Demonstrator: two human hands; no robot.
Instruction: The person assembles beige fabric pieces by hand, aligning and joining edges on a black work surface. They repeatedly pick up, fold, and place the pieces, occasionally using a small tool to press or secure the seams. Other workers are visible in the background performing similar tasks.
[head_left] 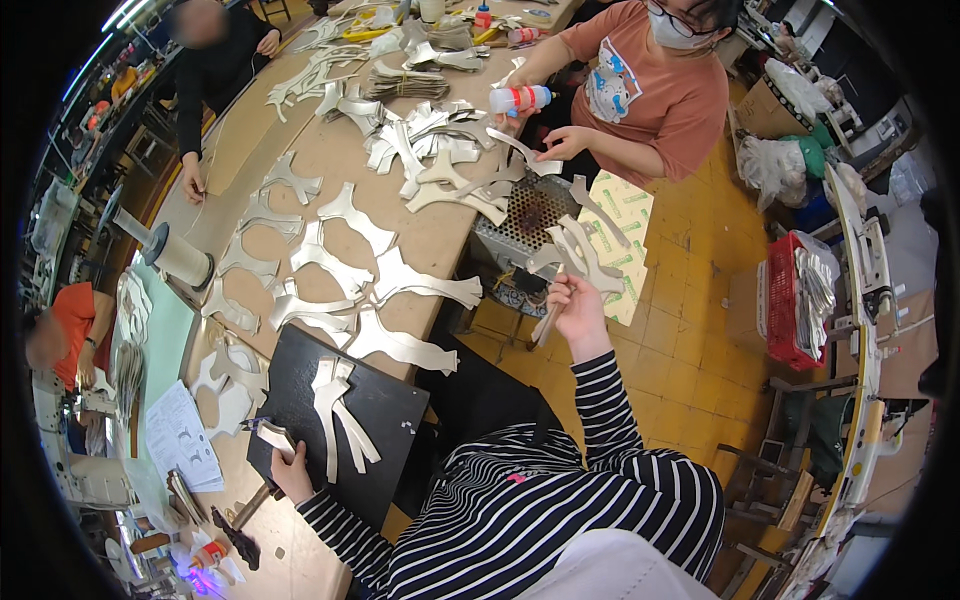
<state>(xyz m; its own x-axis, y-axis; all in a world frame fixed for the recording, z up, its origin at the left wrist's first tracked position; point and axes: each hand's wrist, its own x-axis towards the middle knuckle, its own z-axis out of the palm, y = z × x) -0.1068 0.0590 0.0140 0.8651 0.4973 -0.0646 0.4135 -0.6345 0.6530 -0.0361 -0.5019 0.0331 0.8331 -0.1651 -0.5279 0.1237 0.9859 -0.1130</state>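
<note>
My right hand (580, 312) is raised off the table's right edge, fingers closed on several pale, silvery cut leather-like pieces (588, 258) that fan upward. My left hand (293, 474) is at the left edge of a black board (385, 408), its fingers around a small pale-topped stack of pieces (275, 436). On the board lie a few curved strips (333, 400), overlapping and spread at one end. Beyond the board, several forked silvery pieces (345, 268) are laid out in rows on the brown tabletop (392, 205).
Heaps of similar pieces (430, 140) cover the far table. Across the corner, a co-worker (650, 100) holds a bottle (520, 99) and a strip (527, 150). A perforated metal box (540, 210) stands between us. Printed sheets (185, 435), a thread cone (180, 255) and a hammer (240, 520) lie left.
</note>
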